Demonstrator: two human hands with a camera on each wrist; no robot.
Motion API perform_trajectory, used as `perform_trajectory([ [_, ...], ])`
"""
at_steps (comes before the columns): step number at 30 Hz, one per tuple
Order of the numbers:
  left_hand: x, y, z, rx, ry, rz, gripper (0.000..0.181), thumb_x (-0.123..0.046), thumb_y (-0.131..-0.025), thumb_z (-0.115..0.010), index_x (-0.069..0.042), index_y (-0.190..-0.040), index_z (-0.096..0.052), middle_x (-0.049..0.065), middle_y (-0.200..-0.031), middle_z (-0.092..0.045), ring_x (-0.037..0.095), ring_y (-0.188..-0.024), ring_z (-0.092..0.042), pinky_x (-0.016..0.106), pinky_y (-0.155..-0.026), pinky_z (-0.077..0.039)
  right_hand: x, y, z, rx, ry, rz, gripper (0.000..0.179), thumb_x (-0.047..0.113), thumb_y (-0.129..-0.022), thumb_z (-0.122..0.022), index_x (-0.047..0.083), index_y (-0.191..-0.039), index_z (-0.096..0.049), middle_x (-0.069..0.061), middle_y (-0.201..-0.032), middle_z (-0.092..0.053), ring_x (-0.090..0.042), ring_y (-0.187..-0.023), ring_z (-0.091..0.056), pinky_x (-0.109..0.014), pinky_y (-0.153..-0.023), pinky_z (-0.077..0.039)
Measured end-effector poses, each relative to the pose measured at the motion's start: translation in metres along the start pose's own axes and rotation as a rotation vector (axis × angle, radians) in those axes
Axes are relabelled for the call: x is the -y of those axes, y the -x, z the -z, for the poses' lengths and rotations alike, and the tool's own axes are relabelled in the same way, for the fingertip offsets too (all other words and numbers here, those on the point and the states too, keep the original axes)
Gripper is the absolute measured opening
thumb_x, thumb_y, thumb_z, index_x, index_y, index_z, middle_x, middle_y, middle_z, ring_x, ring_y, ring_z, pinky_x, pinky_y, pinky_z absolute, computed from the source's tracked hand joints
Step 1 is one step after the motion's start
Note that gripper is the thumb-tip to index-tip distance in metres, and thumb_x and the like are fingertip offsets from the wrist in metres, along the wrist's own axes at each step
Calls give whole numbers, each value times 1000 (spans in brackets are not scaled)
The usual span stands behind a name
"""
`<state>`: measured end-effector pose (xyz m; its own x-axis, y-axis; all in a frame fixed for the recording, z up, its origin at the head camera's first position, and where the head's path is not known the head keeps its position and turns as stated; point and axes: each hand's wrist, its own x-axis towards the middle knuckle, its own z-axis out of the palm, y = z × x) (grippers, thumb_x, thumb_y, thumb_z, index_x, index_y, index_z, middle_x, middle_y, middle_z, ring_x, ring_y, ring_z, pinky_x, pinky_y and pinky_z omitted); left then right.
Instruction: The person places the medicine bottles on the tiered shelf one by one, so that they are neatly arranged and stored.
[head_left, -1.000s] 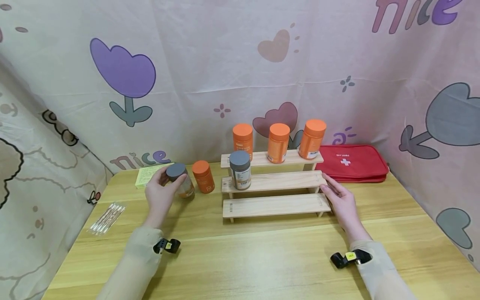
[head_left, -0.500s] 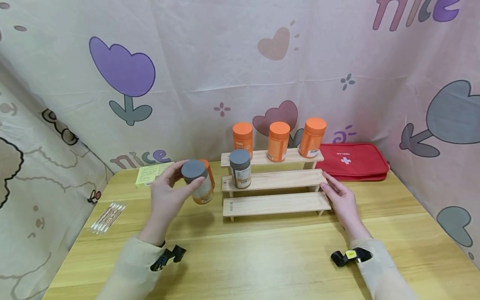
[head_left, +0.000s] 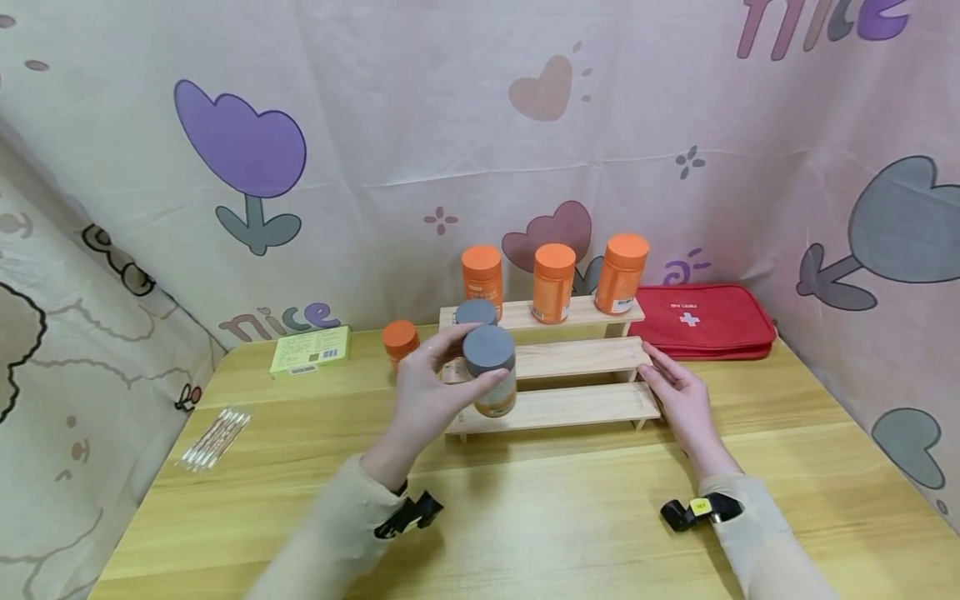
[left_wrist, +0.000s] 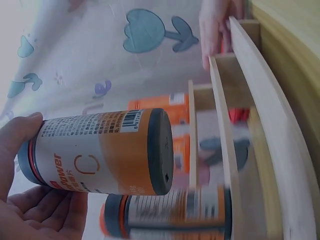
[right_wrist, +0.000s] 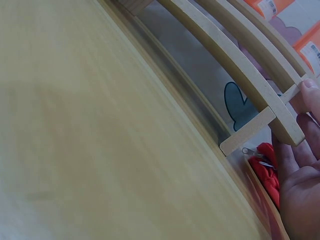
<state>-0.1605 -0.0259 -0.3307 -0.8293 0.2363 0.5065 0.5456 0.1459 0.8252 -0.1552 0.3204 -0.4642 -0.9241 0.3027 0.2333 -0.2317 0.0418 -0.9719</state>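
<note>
Your left hand (head_left: 431, 392) grips the gray-capped bottle (head_left: 491, 371) above the wooden rack (head_left: 577, 404); your right hand (head_left: 678, 400), fingers straight, steadies its end.

My left hand (head_left: 435, 392) is raised off the tabletop, fingers and thumb curled in a grip, its forearm in a beige sleeve reaching forward from the near edge with a black clip at the wrist. My right hand (head_left: 678, 398) lies flat, palm down, fingers straight and together, pointing toward the far edge. Its beige-sleeved forearm angles in from the near right corner.
</note>
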Motion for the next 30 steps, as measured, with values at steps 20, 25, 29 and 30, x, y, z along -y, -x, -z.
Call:
perform_trajectory([
  [20,27,-28,-95,-120,-75,-114,51,-22,-73,-85,-8,-117,-65,2,-108,-66,10,-97,-61,30,-85,-51,1,1,0,-2,6,-18,49,19,-91,-66,7,-137,-53,8,-130,-58,3,-111,-55,-11,-88,-44],
  [25,34,-31,-111,-167,-102,-69,54,-24,-75,-84,-5,-122,-63,5,-113,-65,13,-102,-61,36,-87,-51,2,1,0,-5,9,-23,49,20,-91,-67,7,-136,-53,9,-130,-58,3,-110,-55,-11,-87,-44],
  [29,37,-34,-118,-199,-106,-50,55,-25,-76,-83,-6,-123,-62,5,-113,-65,15,-101,-60,38,-87,-50,2,1,0,-2,1,-21,49,19,-91,-66,7,-136,-53,10,-130,-58,3,-111,-54,-11,-87,-44],
  [30,37,-35,-119,-205,-108,-46,55,-25,-76,-83,-6,-123,-62,5,-113,-65,15,-101,-59,38,-87,-50,2,1,0,-2,-2,-18,49,19,-91,-66,6,-136,-53,10,-130,-58,3,-111,-54,-11,-88,-44],
])
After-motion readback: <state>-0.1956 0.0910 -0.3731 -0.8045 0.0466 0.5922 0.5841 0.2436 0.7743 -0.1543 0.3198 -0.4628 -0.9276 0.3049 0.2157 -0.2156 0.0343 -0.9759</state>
